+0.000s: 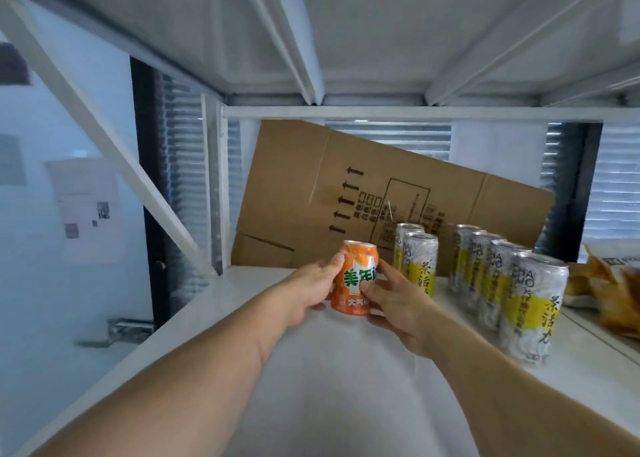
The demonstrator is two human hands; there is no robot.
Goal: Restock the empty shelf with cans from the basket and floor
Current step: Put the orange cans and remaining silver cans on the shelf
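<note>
6 silver-yellow cans (491, 283) beside held orange can (356, 280)

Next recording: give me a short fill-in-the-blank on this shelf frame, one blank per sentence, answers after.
1. Both hands, the left hand and the right hand, hold one ____-coloured can.
2. The silver-and-yellow cans stand to the ____ of the held can.
3. Leaning at the back of the shelf is a flattened ____ box.
4. The nearer row of silver-and-yellow cans holds ____ cans.

Missing words: orange; right; cardboard; four
</note>
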